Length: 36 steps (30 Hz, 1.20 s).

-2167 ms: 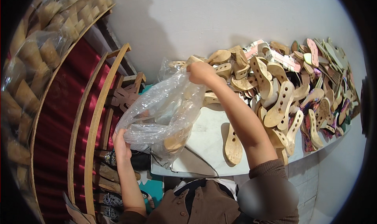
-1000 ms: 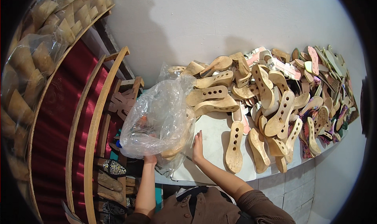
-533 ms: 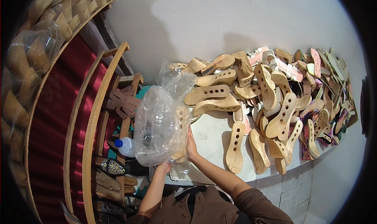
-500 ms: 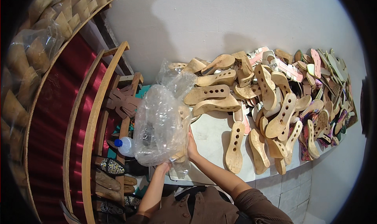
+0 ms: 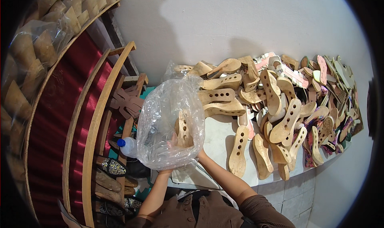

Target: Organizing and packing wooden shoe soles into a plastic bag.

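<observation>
A large clear plastic bag [image 5: 158,116] is held up in front of me over the table's left part. A pale wooden shoe sole [image 5: 184,132] with a row of dark holes shows through the plastic, standing nearly upright. My left hand [image 5: 173,145] is seen blurrily through the film, closed at the sole's lower left side. At the bag's lower right edge, my right hand [image 5: 199,155] grips the plastic; its fingers are mostly hidden behind the film.
Wooden soles [image 5: 285,124] and finished sandals [image 5: 294,75] are heaped across the white table [image 5: 218,134]. Left of the bag stand a blue-capped bottle [image 5: 127,146] and a wooden rack [image 5: 105,104] with shoes [image 5: 113,167]. Bagged wooden pieces [image 5: 26,52] fill a shelf at far left.
The bag has spread out and shifted slightly right. The wooden sole has turned to face me and stands lower in the bag. My left hand has risen beside the sole.
</observation>
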Each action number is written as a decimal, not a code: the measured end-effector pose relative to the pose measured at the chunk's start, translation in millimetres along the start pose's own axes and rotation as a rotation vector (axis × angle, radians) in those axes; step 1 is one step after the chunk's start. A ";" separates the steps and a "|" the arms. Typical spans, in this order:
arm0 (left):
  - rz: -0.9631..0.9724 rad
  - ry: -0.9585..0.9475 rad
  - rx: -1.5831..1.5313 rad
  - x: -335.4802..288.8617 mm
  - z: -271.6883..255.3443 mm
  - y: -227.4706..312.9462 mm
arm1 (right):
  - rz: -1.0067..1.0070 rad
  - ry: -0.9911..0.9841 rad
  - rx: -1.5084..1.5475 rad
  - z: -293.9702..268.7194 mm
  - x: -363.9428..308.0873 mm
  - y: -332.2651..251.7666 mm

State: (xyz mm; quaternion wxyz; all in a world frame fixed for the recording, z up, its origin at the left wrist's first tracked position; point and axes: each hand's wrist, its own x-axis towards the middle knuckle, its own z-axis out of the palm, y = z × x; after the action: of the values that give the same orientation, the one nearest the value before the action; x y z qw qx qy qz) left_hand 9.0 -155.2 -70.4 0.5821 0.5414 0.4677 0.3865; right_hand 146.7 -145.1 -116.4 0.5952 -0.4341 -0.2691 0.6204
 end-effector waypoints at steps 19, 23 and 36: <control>0.106 0.247 -0.689 -21.0 -72.2 28.3 | -0.790 0.063 -0.830 4.8 -38.8 -155.8; 0.114 -0.049 -1.009 -27.8 -82.4 87.8 | -0.990 -0.313 -1.513 42.9 -83.6 -196.9; 0.160 0.193 -0.177 -31.9 -51.0 141.3 | -0.998 -0.444 -1.458 34.9 -92.6 -205.8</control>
State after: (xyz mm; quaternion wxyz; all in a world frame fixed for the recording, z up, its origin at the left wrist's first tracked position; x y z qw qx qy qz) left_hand -40.5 -155.8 75.0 0.5474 0.4838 0.4409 0.5214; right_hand 212.8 -198.6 95.6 0.3071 -0.4067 -0.8596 0.0360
